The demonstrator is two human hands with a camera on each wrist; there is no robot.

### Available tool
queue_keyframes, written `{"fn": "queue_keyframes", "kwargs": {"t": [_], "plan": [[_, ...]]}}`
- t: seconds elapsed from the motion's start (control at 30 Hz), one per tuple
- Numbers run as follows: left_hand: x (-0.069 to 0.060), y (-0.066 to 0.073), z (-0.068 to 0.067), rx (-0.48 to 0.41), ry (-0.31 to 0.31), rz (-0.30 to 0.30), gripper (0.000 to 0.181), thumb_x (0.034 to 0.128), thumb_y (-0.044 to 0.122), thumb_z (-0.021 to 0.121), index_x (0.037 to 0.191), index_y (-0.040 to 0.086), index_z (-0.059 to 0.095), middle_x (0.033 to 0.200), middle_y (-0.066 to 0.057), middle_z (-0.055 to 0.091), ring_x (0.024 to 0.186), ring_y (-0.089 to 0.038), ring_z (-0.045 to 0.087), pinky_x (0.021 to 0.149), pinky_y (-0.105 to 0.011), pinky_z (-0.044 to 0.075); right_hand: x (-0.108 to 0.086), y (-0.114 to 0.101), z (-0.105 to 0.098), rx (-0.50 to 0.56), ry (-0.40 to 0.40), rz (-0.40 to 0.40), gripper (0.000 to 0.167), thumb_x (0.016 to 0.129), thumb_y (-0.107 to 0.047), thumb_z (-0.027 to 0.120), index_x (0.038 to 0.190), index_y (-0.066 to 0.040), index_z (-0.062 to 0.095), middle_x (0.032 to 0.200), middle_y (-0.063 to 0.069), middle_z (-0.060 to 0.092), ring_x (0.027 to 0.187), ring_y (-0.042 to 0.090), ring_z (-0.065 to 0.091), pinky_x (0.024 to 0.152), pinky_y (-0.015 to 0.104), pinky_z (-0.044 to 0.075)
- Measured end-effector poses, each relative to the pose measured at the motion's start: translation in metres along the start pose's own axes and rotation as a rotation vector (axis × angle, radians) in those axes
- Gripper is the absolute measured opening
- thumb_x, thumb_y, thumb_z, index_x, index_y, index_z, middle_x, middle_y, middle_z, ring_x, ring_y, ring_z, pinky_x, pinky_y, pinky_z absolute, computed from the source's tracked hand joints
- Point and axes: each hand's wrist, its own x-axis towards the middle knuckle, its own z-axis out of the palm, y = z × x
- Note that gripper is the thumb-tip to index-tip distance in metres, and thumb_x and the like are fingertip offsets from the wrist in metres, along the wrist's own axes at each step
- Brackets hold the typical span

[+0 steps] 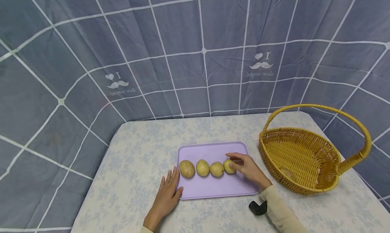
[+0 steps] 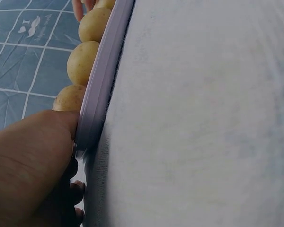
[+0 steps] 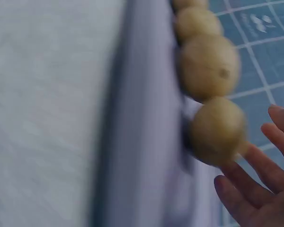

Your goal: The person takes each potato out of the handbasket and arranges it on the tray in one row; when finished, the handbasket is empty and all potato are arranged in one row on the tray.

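Note:
A lilac tray (image 1: 210,189) lies on the table, bearing a row of roundish yellow-brown produce. At the left end is a brownish potato (image 1: 187,169); to its right come an egg-shaped yellow pear-like piece (image 1: 202,168), a rounder one with a dark spot (image 1: 217,169) and a smaller one (image 1: 228,166) at the right end. My right hand (image 1: 248,168) is at that last piece; in the right wrist view its spread fingers (image 3: 255,189) touch the piece's lower side. Against the tray's left edge rests my left hand (image 1: 167,196), fingers extended, beside the potato.
To the tray's right stands a woven yellow-brown basket (image 1: 304,133) with a tall arched handle. A brownish roundish thing (image 1: 287,173) shows inside it, partly behind the near wall. Near the right sleeve is a black object (image 1: 258,208). Behind the table hangs a blue-grey checked curtain (image 1: 182,33).

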Motion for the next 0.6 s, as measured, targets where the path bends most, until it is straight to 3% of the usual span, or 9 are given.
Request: {"fn": "queue_keyframes", "kwargs": {"t": [0.1,0.17,0.37,0.43,0.5,0.6], "plan": [[0.001,0.0,-0.001,0.0,-0.004,-0.004,0.064,0.0983,0.023,0.051,0.15,-0.002,0.023,0.158,-0.016,0.015,0.145,-0.037,0.012,0.114,-0.061,0.006,-0.006,-0.01,-0.016,0.013,0.047,-0.014,0.041,0.093,-0.007,0.062,0.13,0.006,0.054,0.127,0.029,0.056,0.118,0.044,0.054,0.1,0.049,0.044],[0.001,0.0,-0.001,-0.002,-0.006,-0.005,0.064,0.0983,0.023,0.052,0.15,-0.002,0.022,0.158,-0.016,0.015,0.145,-0.037,0.012,0.114,-0.061,0.006,-0.013,-0.019,-0.031,0.001,0.091,-0.032,0.041,0.093,-0.005,0.061,0.131,0.007,0.053,0.129,0.03,0.055,0.119,0.042,0.053,0.1,0.043,0.046],[0.001,0.0,0.0,-0.007,-0.005,0.002,0.064,0.0986,0.024,0.051,0.15,-0.002,0.022,0.158,-0.016,0.015,0.145,-0.037,0.012,0.114,-0.061,0.005,-0.043,-0.037,-0.086,-0.08,0.255,-0.026,0.042,0.094,-0.008,0.06,0.133,0.005,0.052,0.13,0.016,0.058,0.115,0.005,0.057,0.089,0.012,0.047],[0.001,0.0,0.0,-0.004,-0.005,0.001,0.064,0.0987,0.024,0.051,0.15,-0.001,0.022,0.158,-0.016,0.015,0.145,-0.037,0.012,0.114,-0.061,0.005,-0.054,-0.035,-0.104,-0.114,0.295,0.0,0.044,0.094,-0.01,0.061,0.135,0.002,0.05,0.129,0.002,0.059,0.112,-0.006,0.054,0.086,0.008,0.046],[0.001,-0.001,0.0,0.004,-0.005,-0.001,0.064,0.0988,0.024,0.051,0.15,-0.001,0.022,0.158,-0.015,0.015,0.145,-0.037,0.012,0.114,-0.061,0.005,-0.064,-0.029,-0.121,-0.124,0.312,0.032,0.05,0.094,-0.01,0.06,0.141,-0.003,0.045,0.132,-0.004,0.056,0.113,-0.009,0.05,0.085,0.007,0.045],[0.001,-0.002,0.001,0.008,-0.005,-0.003,0.064,0.0987,0.024,0.051,0.15,0.0,0.021,0.158,-0.015,0.015,0.145,-0.036,0.012,0.114,-0.061,0.005,-0.076,-0.013,-0.139,-0.128,0.296,0.106,0.063,0.096,-0.013,0.059,0.151,-0.015,0.029,0.143,-0.001,0.047,0.12,-0.004,0.047,0.085,0.005,0.043]]}}
